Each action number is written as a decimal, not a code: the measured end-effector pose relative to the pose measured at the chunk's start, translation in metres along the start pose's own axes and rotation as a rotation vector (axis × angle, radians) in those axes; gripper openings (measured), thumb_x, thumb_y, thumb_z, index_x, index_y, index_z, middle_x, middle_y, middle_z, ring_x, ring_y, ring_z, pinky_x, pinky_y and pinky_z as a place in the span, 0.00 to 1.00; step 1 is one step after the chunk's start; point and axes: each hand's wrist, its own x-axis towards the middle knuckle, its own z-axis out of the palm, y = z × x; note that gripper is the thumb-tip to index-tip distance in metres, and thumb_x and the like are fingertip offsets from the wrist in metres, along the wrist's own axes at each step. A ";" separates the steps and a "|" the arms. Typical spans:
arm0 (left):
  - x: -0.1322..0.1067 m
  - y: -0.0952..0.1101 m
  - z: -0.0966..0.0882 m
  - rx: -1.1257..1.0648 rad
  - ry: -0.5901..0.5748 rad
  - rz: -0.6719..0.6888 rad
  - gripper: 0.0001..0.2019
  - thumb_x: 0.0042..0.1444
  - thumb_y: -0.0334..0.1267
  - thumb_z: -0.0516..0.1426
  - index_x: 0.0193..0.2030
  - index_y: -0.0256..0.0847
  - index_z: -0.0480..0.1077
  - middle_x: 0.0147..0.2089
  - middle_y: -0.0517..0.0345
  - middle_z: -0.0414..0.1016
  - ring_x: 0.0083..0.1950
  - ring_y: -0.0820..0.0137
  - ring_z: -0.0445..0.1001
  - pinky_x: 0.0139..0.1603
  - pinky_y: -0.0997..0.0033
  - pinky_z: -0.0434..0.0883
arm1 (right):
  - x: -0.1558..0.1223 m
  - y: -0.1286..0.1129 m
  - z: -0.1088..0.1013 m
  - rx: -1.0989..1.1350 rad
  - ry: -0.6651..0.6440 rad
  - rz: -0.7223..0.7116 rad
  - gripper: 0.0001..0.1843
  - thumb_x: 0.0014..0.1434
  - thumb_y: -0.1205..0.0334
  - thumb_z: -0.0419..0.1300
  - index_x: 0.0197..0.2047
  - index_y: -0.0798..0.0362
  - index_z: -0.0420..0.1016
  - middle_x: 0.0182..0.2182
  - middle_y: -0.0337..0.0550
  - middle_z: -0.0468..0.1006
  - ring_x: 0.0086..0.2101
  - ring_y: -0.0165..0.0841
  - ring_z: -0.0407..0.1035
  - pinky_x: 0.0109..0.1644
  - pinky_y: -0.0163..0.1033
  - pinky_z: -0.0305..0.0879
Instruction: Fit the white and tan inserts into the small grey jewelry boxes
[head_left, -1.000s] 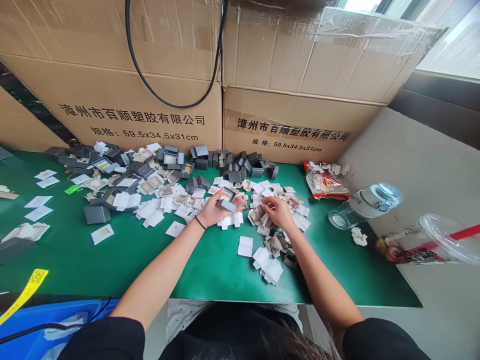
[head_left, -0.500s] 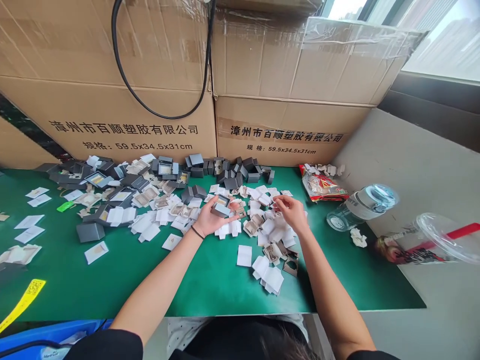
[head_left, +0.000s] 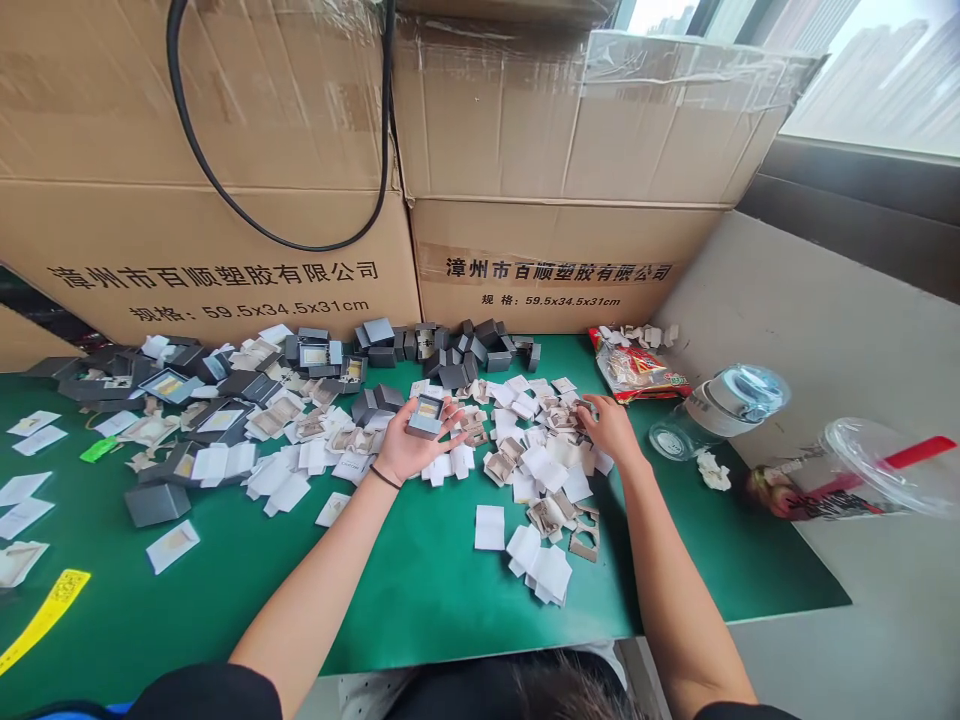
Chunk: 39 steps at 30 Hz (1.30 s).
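My left hand [head_left: 403,452] holds a small dark grey box [head_left: 425,417] above the table. The box is open at the top, with a pale, yellowish inside showing; my fingers stretch out beside it. Over the right side of the loose pieces, my right hand [head_left: 613,432] has thumb and fingers closed together. What it pinches, if anything, I cannot make out. Below and around both hands lie white paper cards [head_left: 541,462] and beige moulded inserts [head_left: 501,466]. More dark grey boxes [head_left: 457,372] stand heaped behind them.
Big cardboard cartons [head_left: 547,240] wall off the back of the green table [head_left: 420,590]. At the right are a red snack bag [head_left: 637,375], a clear bottle [head_left: 712,415], crumpled tissue [head_left: 712,471] and a plastic cup [head_left: 840,475]. A yellow strip [head_left: 46,620] lies front left.
My right hand has moved slightly right onto the inserts at the pile's edge. The left fingers have spread more around the box. The view has shifted a little.
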 end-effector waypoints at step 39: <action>0.001 0.002 0.004 -0.017 0.041 0.003 0.19 0.60 0.41 0.49 0.54 0.34 0.64 0.45 0.47 0.74 0.47 0.63 0.73 0.51 0.57 0.68 | -0.080 -0.016 -0.028 -0.042 -0.417 0.192 0.12 0.49 0.65 0.58 0.40 0.52 0.70 0.28 0.39 0.72 0.27 0.29 0.64 0.30 0.32 0.55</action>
